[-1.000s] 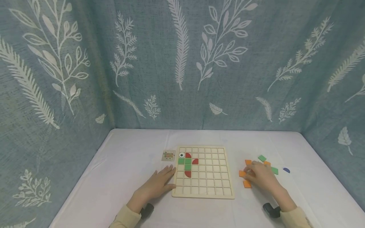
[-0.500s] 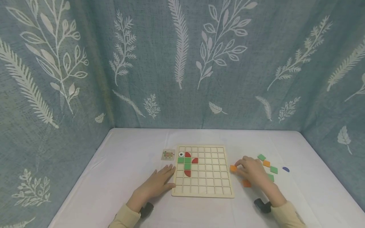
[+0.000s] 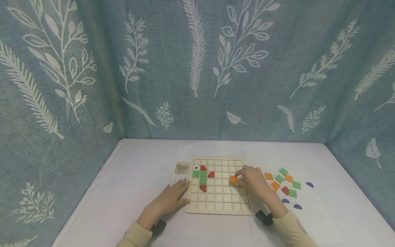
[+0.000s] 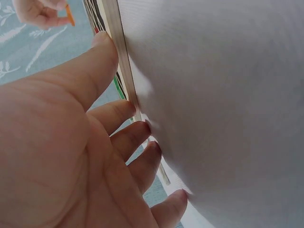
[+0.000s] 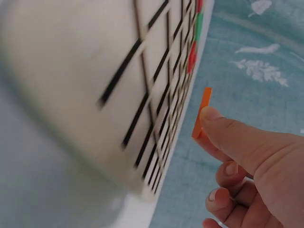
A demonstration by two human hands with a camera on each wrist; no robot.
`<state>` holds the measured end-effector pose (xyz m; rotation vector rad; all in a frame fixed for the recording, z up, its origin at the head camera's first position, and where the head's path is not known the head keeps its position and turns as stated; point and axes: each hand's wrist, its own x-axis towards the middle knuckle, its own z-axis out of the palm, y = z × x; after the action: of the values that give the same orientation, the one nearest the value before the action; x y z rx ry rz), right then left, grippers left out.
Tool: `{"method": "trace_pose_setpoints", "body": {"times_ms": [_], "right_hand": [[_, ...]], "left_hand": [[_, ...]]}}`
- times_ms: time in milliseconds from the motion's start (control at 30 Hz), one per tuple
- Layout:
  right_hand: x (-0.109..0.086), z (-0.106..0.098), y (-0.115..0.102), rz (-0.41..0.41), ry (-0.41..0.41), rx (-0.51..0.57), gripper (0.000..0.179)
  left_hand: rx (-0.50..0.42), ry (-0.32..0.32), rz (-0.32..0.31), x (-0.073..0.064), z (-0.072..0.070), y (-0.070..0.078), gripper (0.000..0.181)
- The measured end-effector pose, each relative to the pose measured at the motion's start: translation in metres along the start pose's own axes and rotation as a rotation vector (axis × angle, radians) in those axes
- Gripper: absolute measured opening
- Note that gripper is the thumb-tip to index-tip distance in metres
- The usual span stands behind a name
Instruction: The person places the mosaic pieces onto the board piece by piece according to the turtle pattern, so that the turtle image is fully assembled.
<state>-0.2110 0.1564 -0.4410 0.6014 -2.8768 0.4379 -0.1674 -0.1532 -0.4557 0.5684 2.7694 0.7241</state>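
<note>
An orange square tile [image 3: 232,180] is pinched between the thumb and a finger of my right hand [image 3: 254,181], above the right part of the wooden grid board [image 3: 226,198]. In the right wrist view the orange tile [image 5: 203,113] shows edge-on, apart from the board. My left hand [image 3: 171,199] rests at the board's left edge, fingers spread; its thumb and fingertips touch that edge in the left wrist view. Seated in the board's left cells are a round eye tile [image 3: 196,167], green squares [image 3: 203,180] and red quarter-round tiles [image 3: 203,188].
Right of the board lie loose tiles: green squares [image 3: 292,193], orange squares [image 3: 268,176], a red piece [image 3: 285,190] and blue half-rounds [image 3: 297,206]. A small picture card [image 3: 182,168] lies left of the board. A patterned curtain [image 3: 197,68] stands behind the white table [image 3: 148,161].
My right hand has taken an orange tile from the loose pieces and carried it left, over the board. The left hand has stayed in place.
</note>
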Motion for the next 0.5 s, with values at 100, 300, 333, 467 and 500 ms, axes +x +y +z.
{"method": "trace_pose_setpoints", "body": {"times_ms": [100, 300, 333, 467, 500], "right_hand": [[0.005, 0.002, -0.006, -0.034, 0.027, 0.000, 0.016], [0.016, 0.008, -0.020, -0.094, 0.037, -0.007, 0.018], [0.017, 0.010, -0.022, -0.104, 0.041, -0.014, 0.018], [0.021, 0.017, -0.029, -0.140, 0.050, -0.017, 0.015], [0.022, 0.018, -0.030, -0.150, 0.052, -0.020, 0.014]], "left_hand": [[0.006, 0.001, -0.003, 0.001, 0.001, -0.001, 0.068], [0.008, 0.005, -0.005, 0.002, 0.002, -0.002, 0.069], [0.008, 0.005, -0.003, 0.002, 0.002, -0.002, 0.069], [0.009, 0.005, 0.000, 0.002, 0.003, -0.002, 0.069], [0.011, 0.005, 0.000, 0.002, 0.003, -0.002, 0.069]]}}
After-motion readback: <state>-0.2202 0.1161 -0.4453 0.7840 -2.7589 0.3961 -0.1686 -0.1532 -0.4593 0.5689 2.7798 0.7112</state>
